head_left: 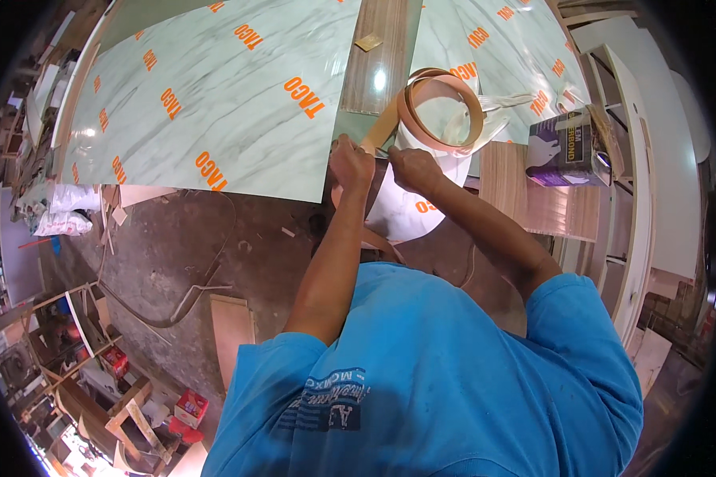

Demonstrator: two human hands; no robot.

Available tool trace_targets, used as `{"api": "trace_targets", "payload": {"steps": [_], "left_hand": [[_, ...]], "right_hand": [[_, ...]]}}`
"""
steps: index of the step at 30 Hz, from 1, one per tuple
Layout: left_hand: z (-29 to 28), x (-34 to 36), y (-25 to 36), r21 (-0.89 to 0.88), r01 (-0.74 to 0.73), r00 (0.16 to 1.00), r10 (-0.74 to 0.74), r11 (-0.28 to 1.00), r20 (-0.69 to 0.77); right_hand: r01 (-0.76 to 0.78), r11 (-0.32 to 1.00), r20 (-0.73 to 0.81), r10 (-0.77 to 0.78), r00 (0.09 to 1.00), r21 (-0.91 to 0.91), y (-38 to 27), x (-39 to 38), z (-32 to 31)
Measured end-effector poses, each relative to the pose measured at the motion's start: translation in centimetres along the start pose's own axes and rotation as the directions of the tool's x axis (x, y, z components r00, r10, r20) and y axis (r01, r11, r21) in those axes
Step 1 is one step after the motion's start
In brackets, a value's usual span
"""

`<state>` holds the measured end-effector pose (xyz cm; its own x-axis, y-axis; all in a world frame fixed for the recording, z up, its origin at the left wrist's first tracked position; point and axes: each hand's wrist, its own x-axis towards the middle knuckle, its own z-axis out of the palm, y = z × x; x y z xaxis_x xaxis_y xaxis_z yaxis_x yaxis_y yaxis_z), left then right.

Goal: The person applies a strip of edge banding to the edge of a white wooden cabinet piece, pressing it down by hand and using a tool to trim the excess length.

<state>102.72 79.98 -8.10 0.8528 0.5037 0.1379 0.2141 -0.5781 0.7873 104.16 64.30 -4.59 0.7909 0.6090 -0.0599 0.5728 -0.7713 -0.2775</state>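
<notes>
A coil of tan edge banding (476,127) rests on the white-marbled sheets at the work table's near side. Its loose end, a flat strip (383,127), runs down and left from the coil to my hands. My left hand (352,162) is closed on this strip, its fingers wrapped at the end. Close by on the right, my right hand (415,170) is closed around a thin, dark object whose tip points at the strip. Most of that object is hidden by my fingers, so its kind cannot be made out.
Wood-grain boards (382,60) lie between the marbled sheets (239,95), with a small yellowish piece (368,42) on top. A dark metal can (565,147) stands at the right, near another wood-grain panel (505,191). A cable (163,322) crosses the floor at left.
</notes>
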Motion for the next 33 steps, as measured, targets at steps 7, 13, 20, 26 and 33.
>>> {"api": "trace_targets", "payload": {"steps": [7,13,20,26,33], "left_hand": [[0.7,0.3,-0.5,0.037,-0.031,0.998,0.033,0.999,-0.049],[-0.2,0.7,-1.1,0.018,0.019,0.998,-0.02,1.0,0.062],[-5.2,-1.4,1.3,0.088,-0.194,0.82,0.112,0.977,0.561],[-6.2,-3.2,2.0,-0.333,0.136,0.753,0.121,0.933,0.647],[-10.0,-0.6,2.8,-0.495,0.208,0.615,0.281,0.844,0.737]], "right_hand": [[-0.102,0.995,0.027,0.103,0.994,-0.006,-0.8,-1.0,-0.5],[-0.264,0.945,0.021,0.265,0.964,0.191,0.6,-1.1,-2.1],[0.345,0.92,-0.463,-0.228,0.857,0.186,3.0,7.0,-0.7],[-0.539,0.372,0.276,0.565,0.777,0.756,0.7,13.9,-7.7],[-0.375,0.535,-0.213,0.744,0.633,0.757,-2.4,8.9,-9.4]]}}
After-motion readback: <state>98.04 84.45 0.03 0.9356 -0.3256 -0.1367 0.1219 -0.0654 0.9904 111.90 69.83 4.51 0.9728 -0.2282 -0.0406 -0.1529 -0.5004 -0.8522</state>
